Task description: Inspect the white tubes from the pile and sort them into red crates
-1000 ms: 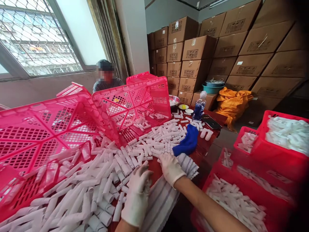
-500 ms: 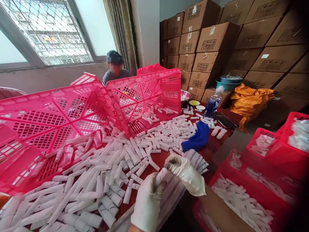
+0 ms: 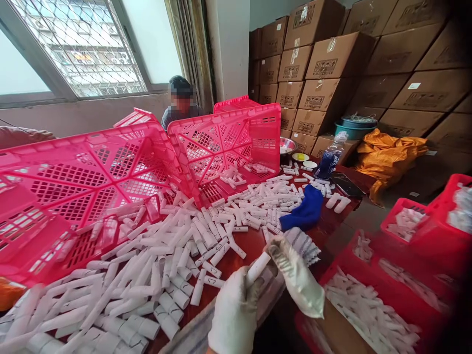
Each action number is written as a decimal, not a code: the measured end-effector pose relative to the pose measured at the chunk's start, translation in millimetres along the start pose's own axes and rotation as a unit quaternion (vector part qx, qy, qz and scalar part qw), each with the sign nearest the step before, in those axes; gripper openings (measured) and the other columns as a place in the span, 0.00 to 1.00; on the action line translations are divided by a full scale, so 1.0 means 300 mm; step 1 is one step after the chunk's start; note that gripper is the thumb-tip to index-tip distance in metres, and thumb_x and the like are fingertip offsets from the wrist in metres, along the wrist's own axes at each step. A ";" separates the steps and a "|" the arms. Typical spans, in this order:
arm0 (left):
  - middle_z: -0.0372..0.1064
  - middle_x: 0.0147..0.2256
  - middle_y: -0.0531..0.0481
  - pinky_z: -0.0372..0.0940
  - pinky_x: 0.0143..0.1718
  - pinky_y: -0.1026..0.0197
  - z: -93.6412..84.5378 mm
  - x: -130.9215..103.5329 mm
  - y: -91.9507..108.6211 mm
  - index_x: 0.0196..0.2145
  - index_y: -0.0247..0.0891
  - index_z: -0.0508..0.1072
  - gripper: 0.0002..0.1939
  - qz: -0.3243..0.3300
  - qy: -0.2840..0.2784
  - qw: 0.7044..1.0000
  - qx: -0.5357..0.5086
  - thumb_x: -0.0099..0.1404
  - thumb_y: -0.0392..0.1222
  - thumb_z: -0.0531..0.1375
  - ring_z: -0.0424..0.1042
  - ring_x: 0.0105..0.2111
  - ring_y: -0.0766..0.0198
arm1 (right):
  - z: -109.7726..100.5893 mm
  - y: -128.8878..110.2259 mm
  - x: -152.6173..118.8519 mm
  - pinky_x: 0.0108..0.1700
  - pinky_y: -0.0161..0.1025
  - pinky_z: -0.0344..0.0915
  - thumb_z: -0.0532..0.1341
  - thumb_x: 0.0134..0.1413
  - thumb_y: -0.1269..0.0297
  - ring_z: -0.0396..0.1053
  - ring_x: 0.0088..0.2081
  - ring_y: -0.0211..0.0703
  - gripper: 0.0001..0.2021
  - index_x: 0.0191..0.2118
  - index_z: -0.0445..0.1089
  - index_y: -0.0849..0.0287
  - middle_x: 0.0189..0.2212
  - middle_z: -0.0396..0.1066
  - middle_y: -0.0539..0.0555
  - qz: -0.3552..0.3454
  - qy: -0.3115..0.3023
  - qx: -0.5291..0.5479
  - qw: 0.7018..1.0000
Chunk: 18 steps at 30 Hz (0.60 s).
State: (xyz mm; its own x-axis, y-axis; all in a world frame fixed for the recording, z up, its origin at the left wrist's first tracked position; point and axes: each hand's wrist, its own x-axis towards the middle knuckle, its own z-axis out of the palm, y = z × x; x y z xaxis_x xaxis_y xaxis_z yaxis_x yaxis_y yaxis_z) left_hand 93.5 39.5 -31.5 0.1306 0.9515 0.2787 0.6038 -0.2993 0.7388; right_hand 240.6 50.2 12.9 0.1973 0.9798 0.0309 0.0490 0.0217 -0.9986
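Note:
A short white tube (image 3: 258, 269) stands out of my left hand (image 3: 233, 312), whose gloved fingers are wrapped round its lower part. At the tube's upper end, my right hand (image 3: 299, 279), also in a white glove, has its fingers curled together and close against it. What those right fingers hold, if anything, is hidden. Below both hands lies a striped grey cloth (image 3: 201, 322) along the table edge. Left of them spreads a large heap of white tubes (image 3: 165, 260), many with dark curved marks. A blue cloth (image 3: 304, 209) lies just beyond my right hand.
Pink crates (image 3: 110, 182) lie tipped on their sides across the table. A bottle of blue liquid (image 3: 330, 160) and a phone (image 3: 346, 186) are at the far right. Red baskets (image 3: 391, 268) of white pieces stand at right. Cardboard boxes (image 3: 326, 61) line the wall; a person (image 3: 180, 110) sits behind the crates.
Both hands have shifted slightly right in the view. More of the white tube now shows between them, as the right fingers have moved up and away from my left hand.

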 end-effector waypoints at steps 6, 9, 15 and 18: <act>0.76 0.36 0.42 0.68 0.39 0.56 -0.024 0.010 0.039 0.42 0.35 0.73 0.17 -0.074 -0.017 0.994 -0.079 0.59 0.48 0.58 0.75 0.36 0.54 | 0.005 0.035 0.001 0.33 0.35 0.62 0.65 0.46 0.50 0.62 0.28 0.38 0.15 0.29 0.66 0.57 0.25 0.63 0.47 -0.013 0.062 0.044 0.997; 0.72 0.30 0.49 0.65 0.35 0.64 -0.053 0.026 0.084 0.34 0.35 0.73 0.14 -0.162 -0.111 0.951 -0.240 0.58 0.50 0.61 0.71 0.31 0.63 | 0.002 0.024 0.006 0.27 0.34 0.58 0.65 0.45 0.49 0.57 0.23 0.35 0.17 0.29 0.67 0.59 0.22 0.61 0.46 0.004 0.024 0.044 0.999; 0.50 0.16 0.62 0.38 0.14 0.70 -0.105 0.028 0.103 0.31 0.35 0.66 0.27 -0.313 -0.347 0.662 -0.586 0.54 0.66 0.58 0.39 0.13 0.78 | -0.026 -0.037 0.030 0.22 0.32 0.51 0.67 0.42 0.47 0.52 0.20 0.31 0.20 0.26 0.66 0.61 0.19 0.58 0.44 0.031 -0.151 0.074 0.985; 0.59 0.19 0.57 0.46 0.17 0.70 -0.118 0.021 0.119 0.33 0.35 0.66 0.25 -0.284 -0.286 0.726 -0.558 0.55 0.63 0.59 0.51 0.15 0.76 | -0.028 -0.055 0.033 0.22 0.32 0.50 0.66 0.43 0.46 0.52 0.20 0.31 0.20 0.26 0.66 0.61 0.18 0.57 0.44 0.052 -0.136 0.067 0.987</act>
State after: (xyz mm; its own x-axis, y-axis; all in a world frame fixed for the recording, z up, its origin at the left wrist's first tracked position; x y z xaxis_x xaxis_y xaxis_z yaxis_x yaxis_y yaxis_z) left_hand 87.9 32.3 18.3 0.6075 0.7231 -0.3288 -0.2834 0.5840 0.7607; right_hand 250.0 57.7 30.2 -0.0773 0.9948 -0.0657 -0.0918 -0.0727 -0.9931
